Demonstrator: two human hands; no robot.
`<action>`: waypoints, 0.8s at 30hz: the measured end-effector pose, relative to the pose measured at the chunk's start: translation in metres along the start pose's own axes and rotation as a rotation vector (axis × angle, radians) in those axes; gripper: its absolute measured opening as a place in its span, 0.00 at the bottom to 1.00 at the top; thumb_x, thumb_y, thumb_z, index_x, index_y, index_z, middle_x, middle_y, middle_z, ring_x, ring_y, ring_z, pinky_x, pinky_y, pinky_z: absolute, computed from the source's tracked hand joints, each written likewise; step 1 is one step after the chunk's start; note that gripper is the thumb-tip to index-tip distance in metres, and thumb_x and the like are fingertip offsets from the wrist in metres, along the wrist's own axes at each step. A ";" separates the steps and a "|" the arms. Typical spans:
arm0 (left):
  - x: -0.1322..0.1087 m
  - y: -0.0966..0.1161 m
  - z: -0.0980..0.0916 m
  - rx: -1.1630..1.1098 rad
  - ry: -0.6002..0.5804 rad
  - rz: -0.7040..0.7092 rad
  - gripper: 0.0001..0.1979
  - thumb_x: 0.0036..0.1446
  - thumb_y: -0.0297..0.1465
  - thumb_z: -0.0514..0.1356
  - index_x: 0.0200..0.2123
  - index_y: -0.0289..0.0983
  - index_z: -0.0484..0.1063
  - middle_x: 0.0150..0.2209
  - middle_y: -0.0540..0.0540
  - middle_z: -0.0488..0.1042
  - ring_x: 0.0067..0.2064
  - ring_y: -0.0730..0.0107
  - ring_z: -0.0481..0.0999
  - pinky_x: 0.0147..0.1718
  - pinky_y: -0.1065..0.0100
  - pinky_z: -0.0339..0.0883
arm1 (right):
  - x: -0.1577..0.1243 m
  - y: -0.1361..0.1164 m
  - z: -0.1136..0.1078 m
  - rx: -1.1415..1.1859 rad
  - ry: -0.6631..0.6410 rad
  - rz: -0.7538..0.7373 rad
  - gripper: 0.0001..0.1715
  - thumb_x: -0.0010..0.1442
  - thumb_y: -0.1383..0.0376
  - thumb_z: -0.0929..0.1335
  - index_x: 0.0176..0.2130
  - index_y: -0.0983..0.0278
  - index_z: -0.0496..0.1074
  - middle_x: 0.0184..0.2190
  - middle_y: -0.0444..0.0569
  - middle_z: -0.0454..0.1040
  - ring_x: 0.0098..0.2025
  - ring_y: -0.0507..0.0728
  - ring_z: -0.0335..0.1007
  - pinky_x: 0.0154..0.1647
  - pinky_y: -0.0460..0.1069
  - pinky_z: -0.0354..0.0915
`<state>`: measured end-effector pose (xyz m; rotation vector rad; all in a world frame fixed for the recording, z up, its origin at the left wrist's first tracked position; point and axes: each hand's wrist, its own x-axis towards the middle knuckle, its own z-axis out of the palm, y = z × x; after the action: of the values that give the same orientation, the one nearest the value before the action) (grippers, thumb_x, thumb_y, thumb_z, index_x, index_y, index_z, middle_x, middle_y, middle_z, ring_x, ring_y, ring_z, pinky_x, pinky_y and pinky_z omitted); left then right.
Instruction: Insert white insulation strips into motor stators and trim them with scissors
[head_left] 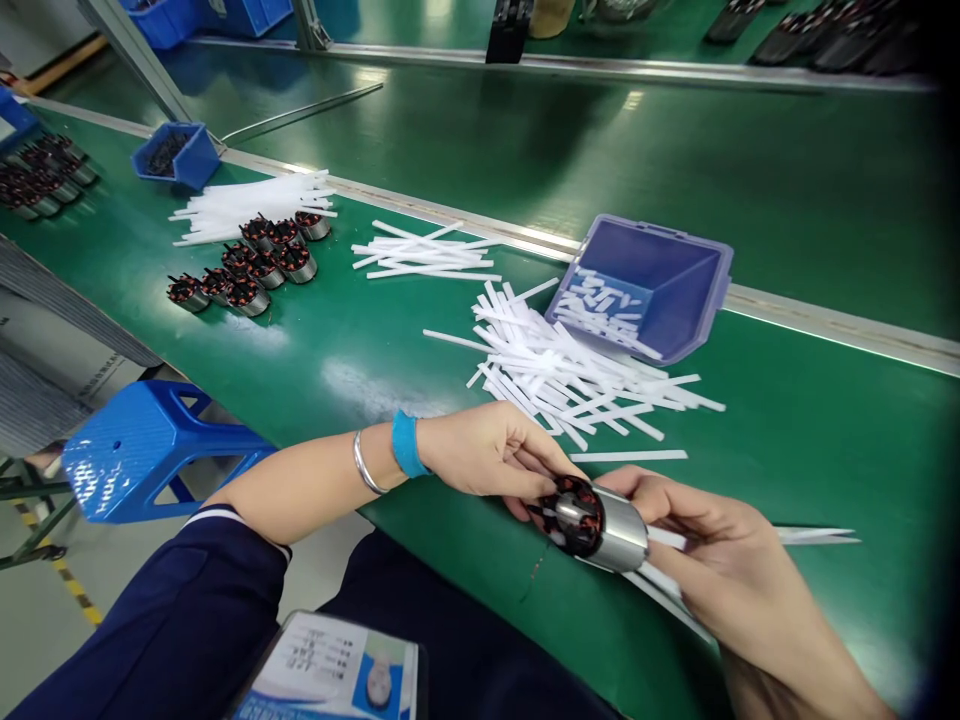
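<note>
In the head view a motor stator, a silver metal cylinder with a black end and copper windings, is held tilted over the bench. My left hand has its fingers closed at the black end. Wrapped around the opposite end is my right hand, its thumb and fingers against the metal. White strips run out of the stator's end beside the right thumb. More white strip ends stick out beyond the right hand. The right palm hides how those strips are gripped.
A pile of white strips lies before a tipped purple-blue bin containing short white pieces. Further left are more strips, several stators and a small blue bin. A blue stool stands beside the green bench.
</note>
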<state>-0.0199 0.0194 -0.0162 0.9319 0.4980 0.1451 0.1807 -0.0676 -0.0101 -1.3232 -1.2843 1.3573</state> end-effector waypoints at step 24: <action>-0.002 0.024 -0.001 0.076 0.355 0.281 0.12 0.37 0.24 0.70 0.30 0.31 0.80 0.28 0.44 0.79 0.31 0.66 0.78 0.32 0.68 0.73 | 0.043 0.036 0.009 -0.988 0.267 -0.400 0.11 0.58 0.70 0.64 0.38 0.64 0.75 0.42 0.56 0.75 0.41 0.62 0.71 0.36 0.54 0.66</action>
<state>-0.0200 0.0336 0.0035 1.0539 0.7009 0.5560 0.1709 -0.0314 -0.0526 -1.6532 -1.9824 0.2023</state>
